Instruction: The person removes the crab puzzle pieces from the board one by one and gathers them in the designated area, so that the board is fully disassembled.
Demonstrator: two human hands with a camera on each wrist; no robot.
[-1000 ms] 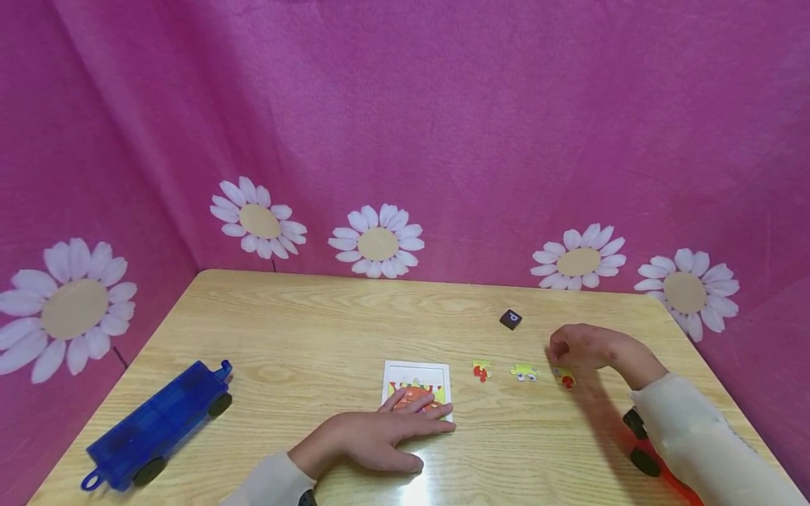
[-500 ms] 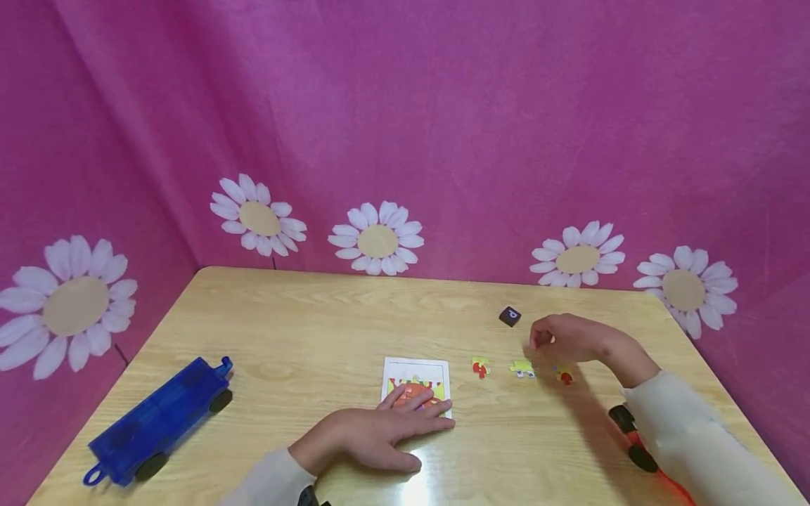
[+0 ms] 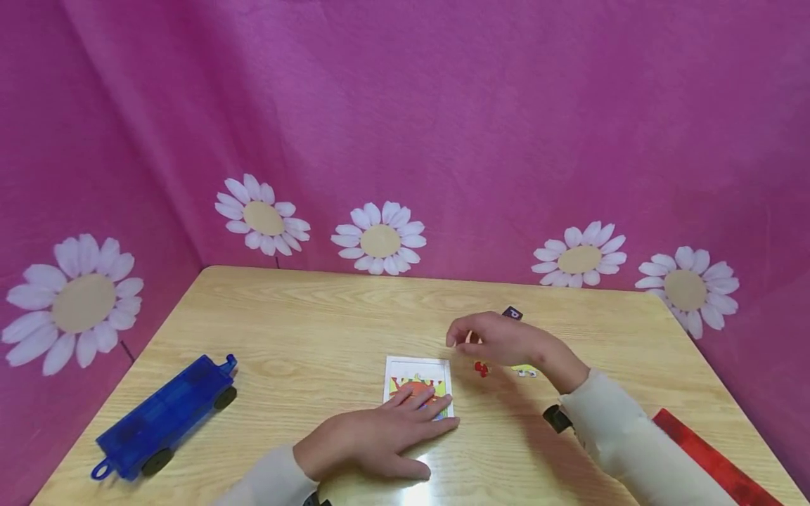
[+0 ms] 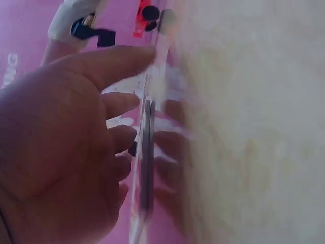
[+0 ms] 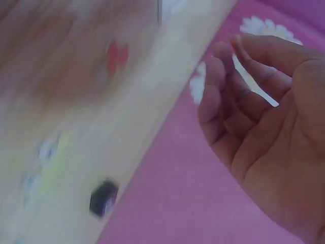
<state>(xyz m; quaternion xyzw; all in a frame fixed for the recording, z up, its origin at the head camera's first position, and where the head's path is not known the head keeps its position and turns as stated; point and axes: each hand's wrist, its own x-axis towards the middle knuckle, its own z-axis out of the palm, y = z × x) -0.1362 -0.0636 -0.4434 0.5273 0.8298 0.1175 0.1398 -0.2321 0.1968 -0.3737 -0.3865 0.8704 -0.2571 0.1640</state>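
Note:
My left hand (image 3: 386, 439) lies palm down with spread fingers over the lower part of a white-framed picture puzzle (image 3: 390, 369); the left wrist view shows this hand (image 4: 66, 142) beside the puzzle's thin edge (image 4: 147, 168). Above and right of the frame hovers my right hand (image 3: 496, 339), its fingers loosely bent. Nothing held is visible in that hand (image 5: 274, 127) in the right wrist view. Just below it on the table are a red-and-yellow piece (image 3: 482, 369) and a yellow piece with eyes (image 3: 524, 370). My right wrist covers the spot of a third piece.
A dark tile with a white letter (image 3: 512, 313) stands behind my right hand. On the left is a blue toy wagon (image 3: 167, 414); a red toy vehicle (image 3: 715, 453) is partly behind my right sleeve. A pink cloth with daisies borders the wooden table (image 3: 304, 337).
My right hand has moved left from the rightmost piece, across the row, to the space near the puzzle's upper right corner. The left hand has stayed on the puzzle.

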